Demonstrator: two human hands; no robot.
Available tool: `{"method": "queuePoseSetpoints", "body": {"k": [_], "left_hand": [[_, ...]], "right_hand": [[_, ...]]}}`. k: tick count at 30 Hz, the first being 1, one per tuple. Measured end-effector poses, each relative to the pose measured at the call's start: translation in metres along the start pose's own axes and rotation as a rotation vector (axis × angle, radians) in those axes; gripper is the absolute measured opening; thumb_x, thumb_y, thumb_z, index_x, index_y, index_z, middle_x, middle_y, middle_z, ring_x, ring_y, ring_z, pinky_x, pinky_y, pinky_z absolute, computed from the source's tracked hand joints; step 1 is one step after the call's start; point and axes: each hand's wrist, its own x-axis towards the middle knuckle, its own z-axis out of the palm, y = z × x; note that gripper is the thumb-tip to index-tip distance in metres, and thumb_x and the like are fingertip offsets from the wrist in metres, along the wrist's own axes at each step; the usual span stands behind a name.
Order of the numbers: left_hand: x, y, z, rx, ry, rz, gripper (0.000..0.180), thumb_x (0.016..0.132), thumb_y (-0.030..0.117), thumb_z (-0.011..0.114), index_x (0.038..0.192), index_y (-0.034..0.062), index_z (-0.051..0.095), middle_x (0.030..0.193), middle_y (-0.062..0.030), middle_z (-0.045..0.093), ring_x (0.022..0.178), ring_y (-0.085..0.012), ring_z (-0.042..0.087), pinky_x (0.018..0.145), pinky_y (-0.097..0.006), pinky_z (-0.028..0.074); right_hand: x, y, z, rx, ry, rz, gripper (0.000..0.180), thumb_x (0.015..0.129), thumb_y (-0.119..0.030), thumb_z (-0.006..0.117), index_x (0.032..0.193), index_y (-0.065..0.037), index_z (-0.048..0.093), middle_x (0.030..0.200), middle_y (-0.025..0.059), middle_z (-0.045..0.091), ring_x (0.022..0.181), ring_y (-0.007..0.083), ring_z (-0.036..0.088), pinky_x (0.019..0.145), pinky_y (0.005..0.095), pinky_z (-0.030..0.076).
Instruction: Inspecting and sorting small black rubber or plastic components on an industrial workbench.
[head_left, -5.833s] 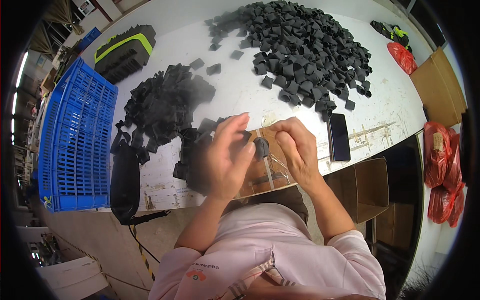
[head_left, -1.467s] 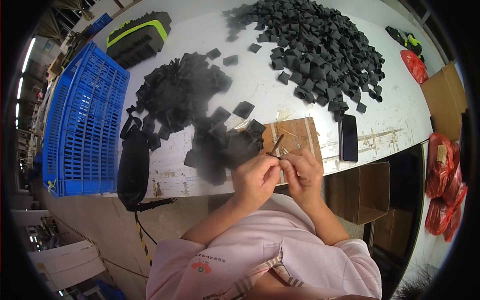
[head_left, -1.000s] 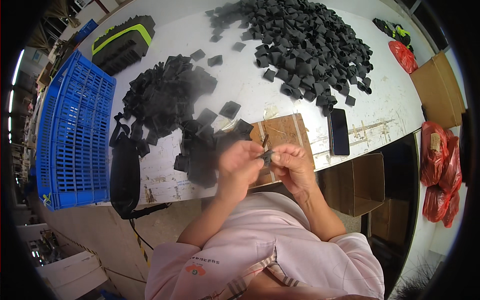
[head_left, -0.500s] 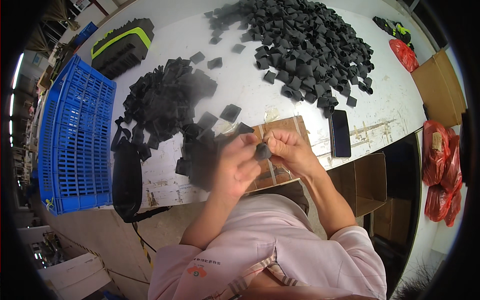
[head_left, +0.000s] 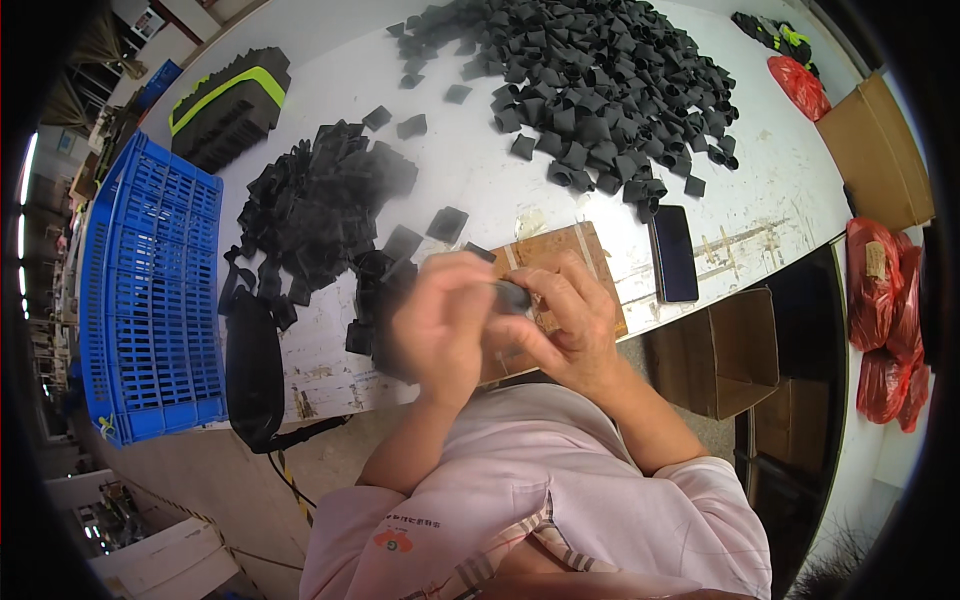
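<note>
Both hands meet above the near table edge. The left hand point(head_left: 440, 325), motion-blurred, and the right hand point(head_left: 565, 325) close their fingers together on 1 small black piece point(head_left: 512, 296), held just above a wooden board point(head_left: 560, 255). A pile of black pieces point(head_left: 320, 215) lies left of the board; a dark phone point(head_left: 674, 252) lies right of it.

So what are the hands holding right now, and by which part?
Both hands, left hand and right hand, pinch one small black piece between their fingertips, over the brown board. The exact part gripped cannot be told.
</note>
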Motion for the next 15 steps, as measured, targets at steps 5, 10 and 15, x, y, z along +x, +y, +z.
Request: {"method": "queuePoseSetpoints", "body": {"k": [5, 10, 15], "left_hand": [[-0.002, 0.004, -0.003, -0.548, 0.176, -0.271, 0.008, 0.085, 0.003, 0.049, 0.089, -0.0028, 0.052, 0.089, -0.0100, 0.055, 0.086, -0.0151, 0.050, 0.081, -0.027, 0.039], [-0.012, 0.001, -0.008, -0.621, 0.088, -0.338, 0.009, 0.088, 0.008, 0.049, 0.090, -0.0005, 0.051, 0.091, -0.0087, 0.052, 0.086, -0.0160, 0.048, 0.082, -0.030, 0.040], [-0.020, -0.006, -0.007, -0.512, 0.115, -0.294, 0.011, 0.087, 0.008, 0.051, 0.092, -0.0021, 0.052, 0.093, -0.0087, 0.052, 0.089, -0.0152, 0.048, 0.085, -0.027, 0.037]], "right_hand": [[0.008, -0.004, 0.002, -0.125, 0.083, -0.104, 0.022, 0.064, -0.005, 0.070, 0.082, 0.000, 0.059, 0.072, 0.0092, 0.054, 0.061, 0.0229, 0.052, 0.049, 0.0312, 0.043], [0.003, 0.007, 0.005, -0.093, 0.072, -0.135, 0.015, 0.064, -0.002, 0.067, 0.076, 0.001, 0.059, 0.067, 0.0088, 0.051, 0.059, 0.0224, 0.050, 0.047, 0.0313, 0.040], [-0.003, 0.018, 0.012, -0.026, 0.081, -0.158, 0.014, 0.063, 0.001, 0.067, 0.074, 0.001, 0.057, 0.064, 0.0088, 0.045, 0.056, 0.0236, 0.043, 0.046, 0.0319, 0.036]]}}
